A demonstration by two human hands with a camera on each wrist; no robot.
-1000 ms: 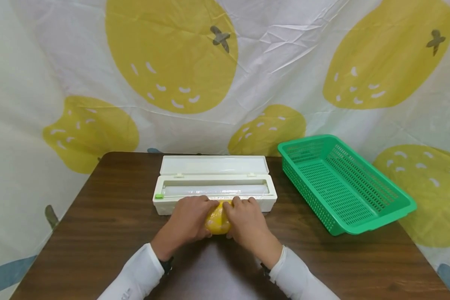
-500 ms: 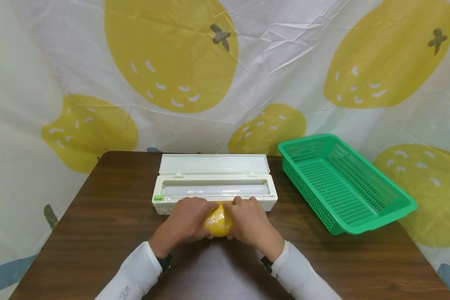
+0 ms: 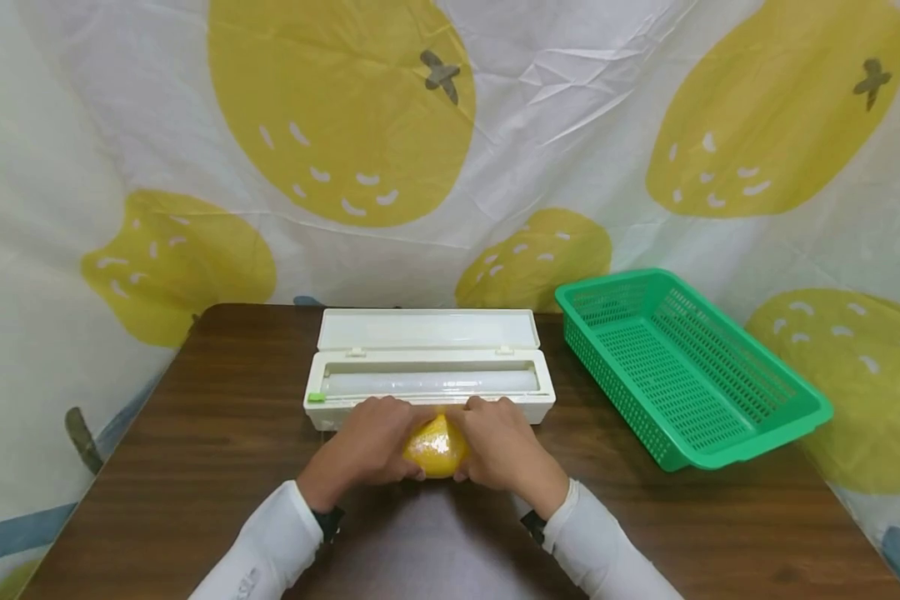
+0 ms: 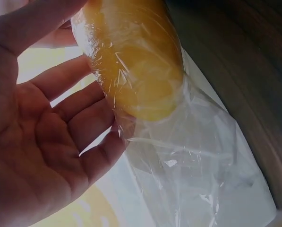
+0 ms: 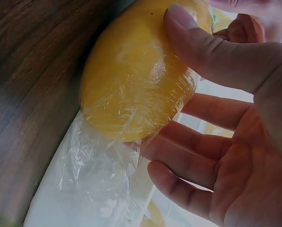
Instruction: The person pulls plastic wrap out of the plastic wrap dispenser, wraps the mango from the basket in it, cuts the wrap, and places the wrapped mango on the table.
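A smooth oval yellow fruit (image 3: 437,447), partly wrapped in clear cling film (image 4: 188,156), is held between both hands just in front of a white cling film dispenser (image 3: 322,417). My left hand (image 3: 371,437) grips its left side, with the thumb near the body and the fingers curled behind. From the right, my right hand (image 3: 502,442) grips it likewise; the thumb presses on the wrapped surface in the right wrist view. Loose film trails from both ends of the fruit. A film roll (image 3: 427,382) lies inside the dispenser, whose lid (image 3: 429,330) is raised.
A green perforated basket (image 3: 690,383) stands on the right of the brown wooden table (image 3: 217,433). A small green slider (image 3: 317,397) sits at the dispenser's left front edge. Behind hangs a cloth (image 3: 510,158) with a yellow fruit print.
The fruit has turned and come slightly toward me, with more of its near side showing between the thumbs. Both hands have shifted a little with it; dispenser and basket stay put.
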